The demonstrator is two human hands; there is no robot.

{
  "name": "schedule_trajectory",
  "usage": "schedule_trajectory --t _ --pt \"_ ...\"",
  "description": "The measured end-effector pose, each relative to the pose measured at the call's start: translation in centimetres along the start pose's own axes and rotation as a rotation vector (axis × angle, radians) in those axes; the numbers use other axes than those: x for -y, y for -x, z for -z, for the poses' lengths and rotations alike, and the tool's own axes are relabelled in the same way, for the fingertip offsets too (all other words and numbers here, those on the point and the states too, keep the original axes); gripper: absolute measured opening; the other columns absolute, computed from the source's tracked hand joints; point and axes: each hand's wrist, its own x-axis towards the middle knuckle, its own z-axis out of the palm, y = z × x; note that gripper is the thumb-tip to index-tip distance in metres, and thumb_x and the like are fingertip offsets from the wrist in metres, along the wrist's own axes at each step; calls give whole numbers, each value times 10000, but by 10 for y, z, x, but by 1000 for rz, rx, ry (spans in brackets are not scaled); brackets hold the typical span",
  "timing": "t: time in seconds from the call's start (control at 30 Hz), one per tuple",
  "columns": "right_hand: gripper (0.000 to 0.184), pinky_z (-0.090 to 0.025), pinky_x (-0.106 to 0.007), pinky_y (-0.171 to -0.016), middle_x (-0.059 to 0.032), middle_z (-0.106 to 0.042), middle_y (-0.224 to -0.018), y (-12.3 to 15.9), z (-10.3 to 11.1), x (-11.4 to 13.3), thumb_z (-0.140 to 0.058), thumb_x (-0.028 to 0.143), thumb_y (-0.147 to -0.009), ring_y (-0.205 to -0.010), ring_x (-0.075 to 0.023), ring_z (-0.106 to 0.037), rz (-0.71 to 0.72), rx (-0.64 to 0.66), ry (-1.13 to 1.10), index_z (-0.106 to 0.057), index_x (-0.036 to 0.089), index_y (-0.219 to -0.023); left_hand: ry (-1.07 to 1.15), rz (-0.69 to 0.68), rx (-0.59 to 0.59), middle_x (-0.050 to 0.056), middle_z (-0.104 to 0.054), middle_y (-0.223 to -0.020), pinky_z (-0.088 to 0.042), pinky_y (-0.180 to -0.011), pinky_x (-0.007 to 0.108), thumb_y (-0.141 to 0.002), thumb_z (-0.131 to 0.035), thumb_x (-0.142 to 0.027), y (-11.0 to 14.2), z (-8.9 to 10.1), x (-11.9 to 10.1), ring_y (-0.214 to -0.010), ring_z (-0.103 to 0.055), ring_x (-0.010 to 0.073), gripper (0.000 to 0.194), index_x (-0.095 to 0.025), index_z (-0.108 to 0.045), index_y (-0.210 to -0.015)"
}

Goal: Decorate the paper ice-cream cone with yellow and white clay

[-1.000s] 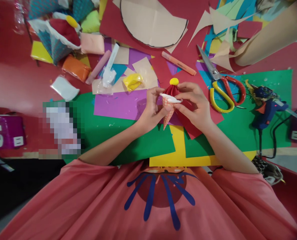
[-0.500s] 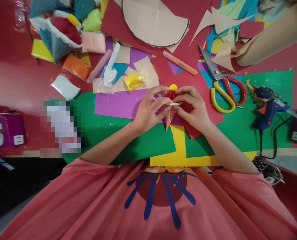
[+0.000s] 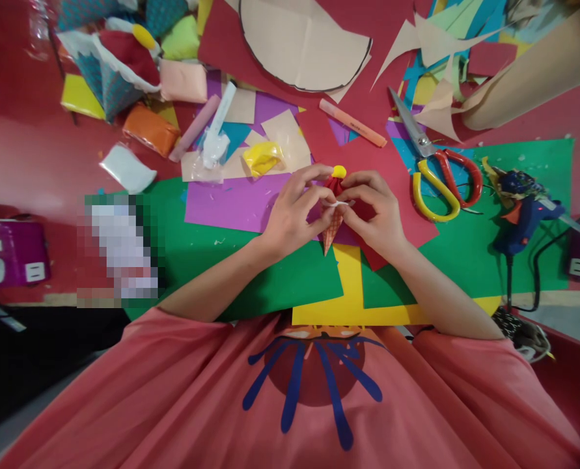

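Note:
A small toy ice-cream cone [image 3: 332, 234] with a waffle pattern hangs point down between my hands. It has a pleated red top [image 3: 335, 184] and a yellow ball [image 3: 339, 172] above that. A thin white strip [image 3: 339, 204], possibly modelling clay, lies across the rim. My left hand [image 3: 292, 212] pinches the strip and rim from the left, its index finger up near the yellow ball. From the right, my right hand [image 3: 377, 208] closes thumb and fingers on the same spot. Fingertips partly hide the strip and the red top.
Scissors [image 3: 422, 144] and a blue glue gun [image 3: 528, 218] with its cord lie right. Bagged yellow clay [image 3: 263, 158], a white marker [image 3: 222, 107] and an orange marker [image 3: 352, 122] lie beyond my hands. A larger blue cone [image 3: 118, 81] sits back left. Green sheets [image 3: 250, 277] cover the front.
My fingers have shifted slightly at the rim, and less of the white strip shows between them. The cone has hardly moved.

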Motion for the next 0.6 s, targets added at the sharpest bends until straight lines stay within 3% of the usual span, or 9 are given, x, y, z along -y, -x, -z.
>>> schedule_trajectory --t 0.33,0.6 --pt "70 -523 -401 -859 -46 -632 -992 0 2 0 -605 272 -861 -977 -201 -636 -23 9 1 -650 234 -822 23 9 32 61 -608 -1213 -523 -931 410 -891 -588 -288 2 8 0 -1150 -588 212 70 -242 -544 -922" --pt "78 -525 -395 -871 -50 -632 -1001 0 4 0 -592 286 -871 -992 -196 -640 18 35 -44 -644 229 -859 -24 -88 -35 50 -666 -1044 -552 -772 354 -882 -637 -332 -1 5 5 -976 -634 178 140 -260 -562 -976"
